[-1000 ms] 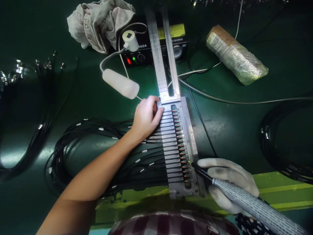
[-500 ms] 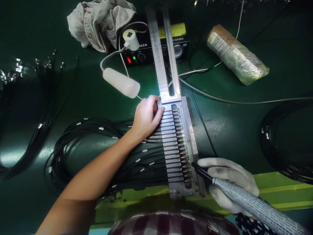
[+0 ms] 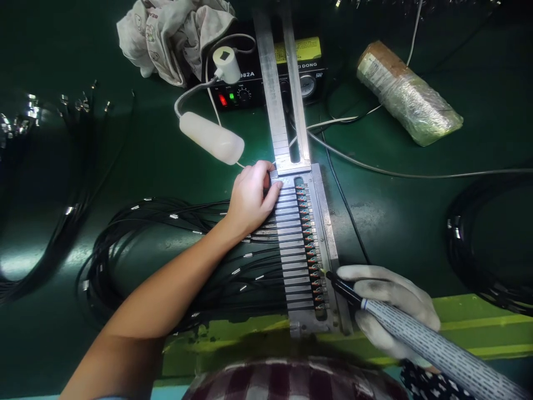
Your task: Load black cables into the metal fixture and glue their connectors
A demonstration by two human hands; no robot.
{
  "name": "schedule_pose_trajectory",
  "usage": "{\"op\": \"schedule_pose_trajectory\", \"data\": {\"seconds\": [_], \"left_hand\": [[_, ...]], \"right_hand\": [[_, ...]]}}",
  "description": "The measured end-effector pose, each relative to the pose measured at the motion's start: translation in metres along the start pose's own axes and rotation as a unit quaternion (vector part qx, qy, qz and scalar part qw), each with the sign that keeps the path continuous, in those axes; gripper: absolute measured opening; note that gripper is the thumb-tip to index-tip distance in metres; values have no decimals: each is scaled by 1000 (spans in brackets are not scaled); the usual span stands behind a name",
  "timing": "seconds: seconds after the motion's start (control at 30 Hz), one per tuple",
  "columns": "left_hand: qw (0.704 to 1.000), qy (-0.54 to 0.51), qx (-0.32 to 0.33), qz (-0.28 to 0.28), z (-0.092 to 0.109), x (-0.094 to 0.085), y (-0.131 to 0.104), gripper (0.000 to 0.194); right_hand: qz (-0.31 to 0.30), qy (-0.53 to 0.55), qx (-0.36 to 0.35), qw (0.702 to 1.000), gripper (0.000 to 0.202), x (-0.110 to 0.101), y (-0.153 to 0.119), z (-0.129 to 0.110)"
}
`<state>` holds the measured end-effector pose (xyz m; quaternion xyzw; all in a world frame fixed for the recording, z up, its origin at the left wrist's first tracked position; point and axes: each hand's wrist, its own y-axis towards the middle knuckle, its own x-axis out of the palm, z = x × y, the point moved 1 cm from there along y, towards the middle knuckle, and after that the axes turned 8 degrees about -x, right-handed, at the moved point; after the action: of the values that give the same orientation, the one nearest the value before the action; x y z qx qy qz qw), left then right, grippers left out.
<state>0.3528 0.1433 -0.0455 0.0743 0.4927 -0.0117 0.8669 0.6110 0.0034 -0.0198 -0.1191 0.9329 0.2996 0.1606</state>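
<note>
A slotted metal fixture (image 3: 291, 226) lies lengthwise in front of me. It holds a row of black cables (image 3: 292, 268), their stripped ends and small metal connectors (image 3: 310, 239) along its right side. My bare left hand (image 3: 252, 197) grips the fixture's upper left edge, thumb on the top face; the other fingertips are partly hidden. In my gloved right hand (image 3: 391, 303) is a pen-shaped tool (image 3: 416, 328) with a black nose, a fine yellowish tip and a thick grey-white patterned barrel. Its tip is at the lower connectors; whether it touches one I cannot tell.
Behind the fixture stand a black control box (image 3: 245, 91) under a metal bracket (image 3: 268, 72), a white gooseneck lamp (image 3: 212, 139) and a crumpled cloth (image 3: 175, 39). A wrapped package (image 3: 410, 94) lies right. Cable bundles (image 3: 125, 222) spread left; a coil (image 3: 453, 233) lies far right.
The whole view has shifted slightly, so most things appear a little to the right. Both hands keep their holds, and the tool's tip stays by the lower connectors.
</note>
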Motion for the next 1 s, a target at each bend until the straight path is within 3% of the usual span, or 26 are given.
{"op": "schedule_pose_trajectory", "data": {"seconds": [0.4,0.6,1.0], "left_hand": [[1000,-1,5,0,-1,0,1,17],[1000,-14,10,3,-2,1,0,16],[999,-26,17,8,-2,1,1,16]], "right_hand": [[6,-14,-14,1000,31,-1,-13,-11],[-12,-5,-22,1000,38,2,-19,-5],[8,-7,-18,1000,31,3,-17,-6]]}}
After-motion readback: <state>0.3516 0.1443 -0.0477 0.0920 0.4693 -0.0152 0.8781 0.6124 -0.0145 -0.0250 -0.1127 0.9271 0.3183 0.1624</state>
